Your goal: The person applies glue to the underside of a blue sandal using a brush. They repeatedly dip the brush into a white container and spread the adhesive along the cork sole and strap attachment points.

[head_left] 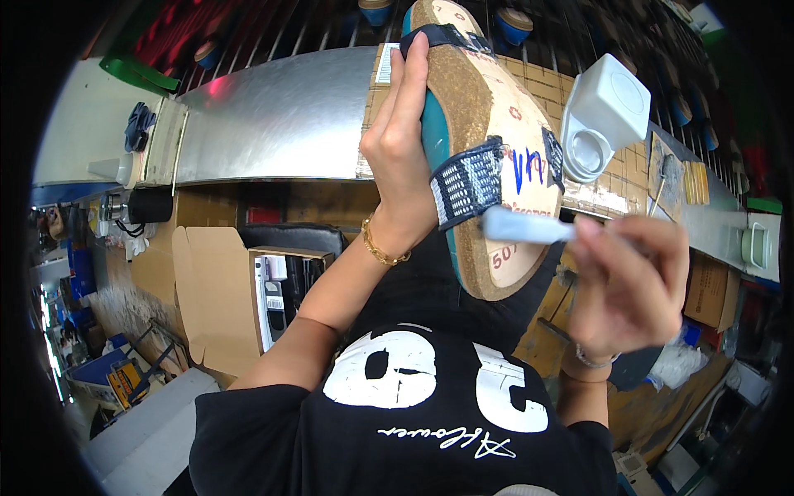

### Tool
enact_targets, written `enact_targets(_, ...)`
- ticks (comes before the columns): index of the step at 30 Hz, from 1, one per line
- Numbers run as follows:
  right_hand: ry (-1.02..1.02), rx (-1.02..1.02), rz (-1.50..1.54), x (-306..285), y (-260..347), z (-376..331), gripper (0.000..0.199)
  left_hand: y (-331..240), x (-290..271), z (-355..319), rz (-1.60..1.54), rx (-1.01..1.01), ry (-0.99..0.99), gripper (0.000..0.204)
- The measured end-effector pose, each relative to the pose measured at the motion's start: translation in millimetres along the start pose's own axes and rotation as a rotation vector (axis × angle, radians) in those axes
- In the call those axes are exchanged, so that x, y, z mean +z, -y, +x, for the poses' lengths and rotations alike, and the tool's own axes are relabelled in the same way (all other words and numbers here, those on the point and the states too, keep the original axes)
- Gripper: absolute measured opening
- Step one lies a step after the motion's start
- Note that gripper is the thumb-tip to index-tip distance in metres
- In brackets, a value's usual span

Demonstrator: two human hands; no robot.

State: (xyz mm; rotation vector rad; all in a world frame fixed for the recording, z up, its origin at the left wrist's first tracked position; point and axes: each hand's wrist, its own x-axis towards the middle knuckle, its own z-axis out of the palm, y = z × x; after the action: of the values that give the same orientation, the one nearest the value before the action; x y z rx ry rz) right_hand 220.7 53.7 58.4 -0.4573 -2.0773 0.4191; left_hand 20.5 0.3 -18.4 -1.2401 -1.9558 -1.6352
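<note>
My left hand (400, 140) grips the left side of a sandal sole (467, 99) with its underside turned up. The sole has a cork rim, a paler middle with blue handwriting, and a teal shoe last beneath it. A dark blue and white woven strap (470, 183) wraps over the near left edge, and a dark strap end (552, 159) lies on the right edge. Another dark strap crosses the far end under my left fingers. My right hand (628, 277) pinches a pale blue brush-like tool (525, 227), blurred by motion. Its wide end is over the near part of the sole; contact is unclear.
A white plastic container (608, 112) with a round opening stands on cardboard right of the sole. A metal worktop (273, 124) runs along the left. Beyond it, rollers (318, 29) carry more lasts. An opened cardboard box (217, 293) sits lower left. Yellow sticks (696, 182) lie far right.
</note>
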Motion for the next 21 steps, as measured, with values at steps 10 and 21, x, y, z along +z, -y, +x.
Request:
enact_targets(10, 0.158, -0.054, 0.124, -3, 7, 3, 0.043, 19, 2, -4, -0.026, -0.003, 0.007, 0.072)
enact_targets(21, 0.049, 0.098, 0.246, 12, 1, 1, 0.037, 20, -3, -6, -0.476, -0.341, 0.233, 0.066)
